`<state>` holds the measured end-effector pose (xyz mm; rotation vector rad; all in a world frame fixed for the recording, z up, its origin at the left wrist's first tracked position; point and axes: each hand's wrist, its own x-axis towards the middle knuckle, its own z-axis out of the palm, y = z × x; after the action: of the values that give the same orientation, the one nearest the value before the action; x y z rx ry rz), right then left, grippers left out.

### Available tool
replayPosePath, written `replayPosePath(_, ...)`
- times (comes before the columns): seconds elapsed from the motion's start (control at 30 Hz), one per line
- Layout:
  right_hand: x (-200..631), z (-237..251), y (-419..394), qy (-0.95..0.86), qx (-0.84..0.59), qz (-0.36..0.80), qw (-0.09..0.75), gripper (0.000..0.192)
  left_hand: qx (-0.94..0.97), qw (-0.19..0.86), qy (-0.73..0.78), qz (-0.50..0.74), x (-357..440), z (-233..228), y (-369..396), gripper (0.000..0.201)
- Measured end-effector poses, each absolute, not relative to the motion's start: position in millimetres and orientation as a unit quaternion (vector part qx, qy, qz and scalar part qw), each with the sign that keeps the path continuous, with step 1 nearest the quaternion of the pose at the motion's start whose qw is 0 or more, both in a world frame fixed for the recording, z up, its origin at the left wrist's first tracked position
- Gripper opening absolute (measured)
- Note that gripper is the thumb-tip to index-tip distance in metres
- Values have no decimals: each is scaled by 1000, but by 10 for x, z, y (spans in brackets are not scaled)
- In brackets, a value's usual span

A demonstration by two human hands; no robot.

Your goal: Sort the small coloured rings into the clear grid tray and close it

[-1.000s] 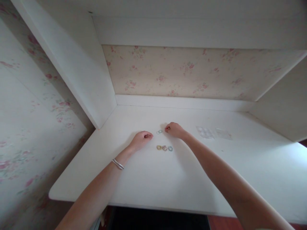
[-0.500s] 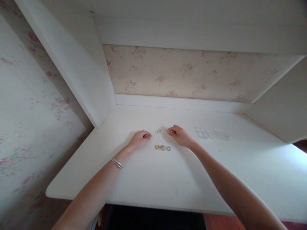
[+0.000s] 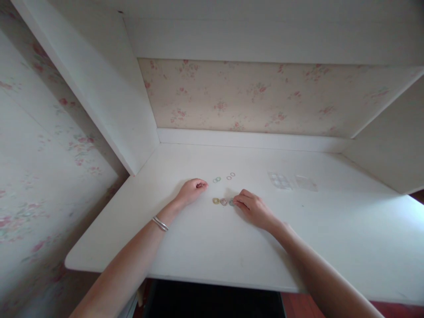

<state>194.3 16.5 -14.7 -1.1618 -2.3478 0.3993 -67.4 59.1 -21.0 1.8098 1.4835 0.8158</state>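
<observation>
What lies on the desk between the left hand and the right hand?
In the head view, a yellow ring and a pink ring lie on the desk between the left hand and the right hand.

Soft daylight reaches my desk (image 3: pixel 331 229) from the right; the left stays dimmer, and the edges bow wide.

One view only, head-worn. Looks forward and down from above the near edge of the white desk (image 3: pixel 232 247), facing the flowered back wall (image 3: pixel 251 95) under a shelf (image 3: pixel 265 39). Wide angle; both forearms enter from the bottom. Desk surface close, side panels bending outward at the picture's edges.
</observation>
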Motion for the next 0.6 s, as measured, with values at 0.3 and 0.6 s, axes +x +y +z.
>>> replayPosePath(0.3,1995,-102,171,-850,-431,155,259,24,684,339,566,312,-678,-200,584,34)
replayPosePath(0.6,2246,-79,301,-751,-511,173,381,25,781,236,515,262,-314,-111,716,26)
